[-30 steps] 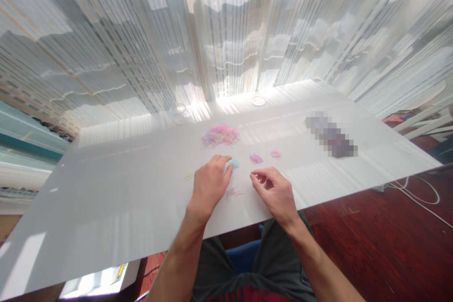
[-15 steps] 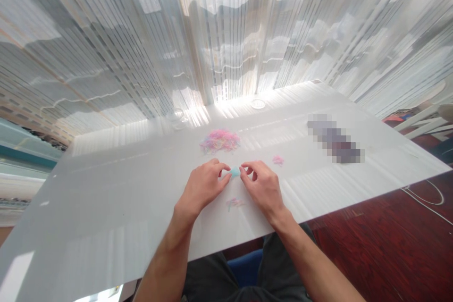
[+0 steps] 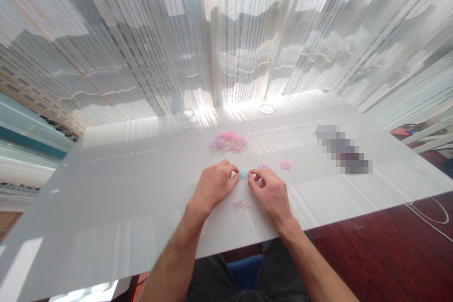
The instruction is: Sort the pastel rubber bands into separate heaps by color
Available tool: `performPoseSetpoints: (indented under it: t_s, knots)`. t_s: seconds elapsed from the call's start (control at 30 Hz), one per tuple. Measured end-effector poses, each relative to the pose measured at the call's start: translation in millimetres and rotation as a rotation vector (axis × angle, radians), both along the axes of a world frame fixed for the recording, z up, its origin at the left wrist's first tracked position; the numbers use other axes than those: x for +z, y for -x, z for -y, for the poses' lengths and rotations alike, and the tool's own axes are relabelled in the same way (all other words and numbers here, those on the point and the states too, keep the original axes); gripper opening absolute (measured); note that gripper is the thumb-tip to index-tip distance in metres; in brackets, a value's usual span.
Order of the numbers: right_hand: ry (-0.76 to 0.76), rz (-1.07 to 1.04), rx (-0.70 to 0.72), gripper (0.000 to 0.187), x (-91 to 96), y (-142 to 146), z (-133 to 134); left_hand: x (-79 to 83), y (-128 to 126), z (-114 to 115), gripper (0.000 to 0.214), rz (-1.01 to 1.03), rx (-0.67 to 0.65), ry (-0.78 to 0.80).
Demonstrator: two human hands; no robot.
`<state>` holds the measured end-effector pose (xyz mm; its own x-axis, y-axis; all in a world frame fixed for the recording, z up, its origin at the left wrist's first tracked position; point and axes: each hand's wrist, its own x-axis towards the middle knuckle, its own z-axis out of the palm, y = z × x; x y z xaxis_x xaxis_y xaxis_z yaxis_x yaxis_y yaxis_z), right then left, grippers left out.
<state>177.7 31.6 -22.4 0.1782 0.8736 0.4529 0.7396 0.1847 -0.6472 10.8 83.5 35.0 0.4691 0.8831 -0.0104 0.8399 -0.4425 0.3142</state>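
- Left grip (image 3: 213, 185), right grip (image 3: 272, 192): fingertips nearly pinched; whether they hold anything, I cannot tell.
- Blue pile (image 3: 243, 174): between both grips.
- Multicoloured heap (image 3: 228, 143): beyond them.

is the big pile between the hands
No, the small blue pile lies between the left hand and right hand, with the big pile beyond them.

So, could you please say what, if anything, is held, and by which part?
Cannot be told: the left hand and right hand have fingers at opposite sides of the blue pile.
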Motion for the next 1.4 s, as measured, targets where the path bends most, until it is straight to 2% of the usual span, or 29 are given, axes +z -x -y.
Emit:
performPoseSetpoints:
  t_s: [0.37, 0.53, 0.83, 1.07, 1.27, 1.4]
  knots:
    - [-0.038, -0.034, 0.004, 0.025, 4.4, -1.5, 1.7, 0.3, 2.9, -1.3, 0.018, 0.092, 0.01, -0.037]
    - [-0.017, -0.028, 0.005, 0.027, 4.1, -1.1, 1.3, 2.6, 3.3, 0.6, 0.019, 0.119, -0.054, 0.003]
    - [0.049, 0.01, 0.047, 0.024, 0.8, -0.6, 1.4, 5.4, 3.6, 1.0, 0.019, 0.08, -0.079, 0.029]
    - [0.03, 0.04, 0.023, 0.025, -1.2, -0.3, 1.0, 3.1, 1.7, 0.7, 0.024, 0.056, -0.036, 0.029]
    - [0.037, 0.172, 0.017, 0.028, -4.9, 0.6, -0.1, 1.6, 1.7, -0.5, 0.027, 0.02, -0.025, 0.037]
    - [0.049, 0.148, 0.029, 0.027, -3.9, 0.6, 1.0, 1.6, 1.5, 0.9, 0.026, 0.014, -0.028, 0.036]
